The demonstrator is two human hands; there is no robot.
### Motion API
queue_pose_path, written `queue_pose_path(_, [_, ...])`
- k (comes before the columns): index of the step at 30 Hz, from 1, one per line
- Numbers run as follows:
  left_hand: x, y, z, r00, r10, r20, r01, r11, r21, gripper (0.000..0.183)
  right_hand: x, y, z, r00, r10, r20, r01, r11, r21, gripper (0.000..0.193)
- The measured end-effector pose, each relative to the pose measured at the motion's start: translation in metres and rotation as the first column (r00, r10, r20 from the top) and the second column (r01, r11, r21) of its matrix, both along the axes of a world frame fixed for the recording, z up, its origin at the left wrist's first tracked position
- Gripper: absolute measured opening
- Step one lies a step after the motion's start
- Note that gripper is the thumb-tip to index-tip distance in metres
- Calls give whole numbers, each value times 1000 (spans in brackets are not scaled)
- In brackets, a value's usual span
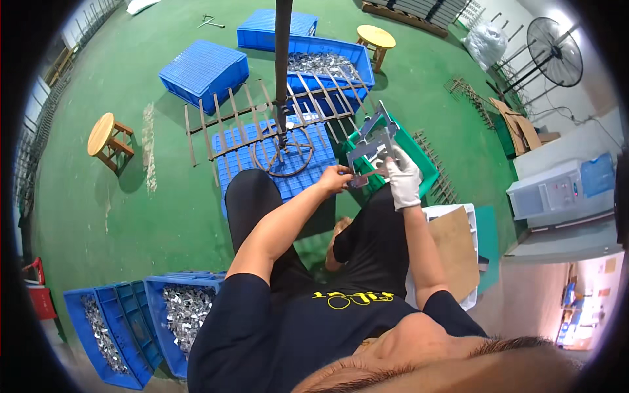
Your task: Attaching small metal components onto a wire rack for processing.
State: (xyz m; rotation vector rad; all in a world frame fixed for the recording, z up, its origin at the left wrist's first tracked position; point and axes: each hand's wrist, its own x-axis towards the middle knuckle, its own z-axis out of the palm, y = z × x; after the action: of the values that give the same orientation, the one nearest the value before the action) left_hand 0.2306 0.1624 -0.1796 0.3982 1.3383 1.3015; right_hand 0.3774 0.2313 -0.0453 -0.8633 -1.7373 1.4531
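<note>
My right hand [403, 177], in a white glove, is closed on a flat grey metal bracket [362, 152] with cut-out edges. Bare, my left hand [335, 179] has its fingers pinched at the lower left end of the same metal, near my right knee. A second angled metal piece seems to stick up behind the bracket; whether the two are joined I cannot tell. Under both hands stands a green bin [430, 173] with pale parts inside, largely hidden by the bracket and glove. Left of it, a metal rack [246, 147] with several prongs hangs on a dark upright post [283, 59].
An upturned blue crate [232, 171] lies beneath the rack. Beyond it are a blue bin of small metal parts [321, 63] and another upturned crate [203, 65]. Wooden stools [101, 134] stand around. More parts bins [187, 314] sit behind my left side; a white bin [470, 249] is at my right.
</note>
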Motion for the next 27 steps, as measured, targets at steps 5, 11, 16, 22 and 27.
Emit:
queue_pose_path(5, [-22, 35, -18, 992, 128, -2, -127, 987, -96, 27, -18, 27, -35, 975, -139, 171, 44, 883, 467, 25])
queue_pose_path(11, [-34, 72, -11, 884, 266, 384, -248, 964, -97, 53, -44, 54, -48, 947, -257, 192, 63, 735, 675, 28])
queue_pose_path(16, [-31, 96, -19, 781, 294, 551, -305, 949, -73, 74, -47, 66, -68, 950, -263, 169, 121, 808, 576, 27])
queue_pose_path(22, [-35, 117, -50, 640, 313, 702, -439, 898, 0, 105, -50, 71, -76, 977, -206, 56, 143, 827, 544, 27])
queue_pose_path(27, [-33, 126, -55, 628, 348, 696, -467, 884, -20, 103, -56, 68, -66, 966, -236, 106, 160, 867, 472, 27])
